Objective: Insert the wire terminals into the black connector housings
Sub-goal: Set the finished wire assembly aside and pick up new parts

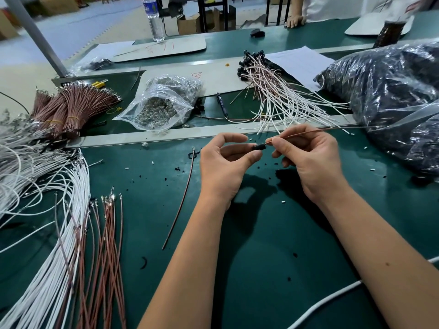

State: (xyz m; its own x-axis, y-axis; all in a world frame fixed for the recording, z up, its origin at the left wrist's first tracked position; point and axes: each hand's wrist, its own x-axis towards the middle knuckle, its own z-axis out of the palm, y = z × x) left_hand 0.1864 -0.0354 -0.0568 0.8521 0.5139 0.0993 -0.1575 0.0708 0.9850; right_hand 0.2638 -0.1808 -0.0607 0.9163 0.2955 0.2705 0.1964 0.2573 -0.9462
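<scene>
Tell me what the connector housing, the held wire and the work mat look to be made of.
Connector housing: likely moulded plastic, matte black. Held wire: brown, flexible insulation, probably PVC; it bends slightly. Work mat: dark green, smooth, faint sheen, seemingly rubber or vinyl.

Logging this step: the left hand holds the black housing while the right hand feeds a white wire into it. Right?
Not quite. In the head view the wire pinched by the right hand is brown, not white. The left hand does hold the black housing.
</scene>
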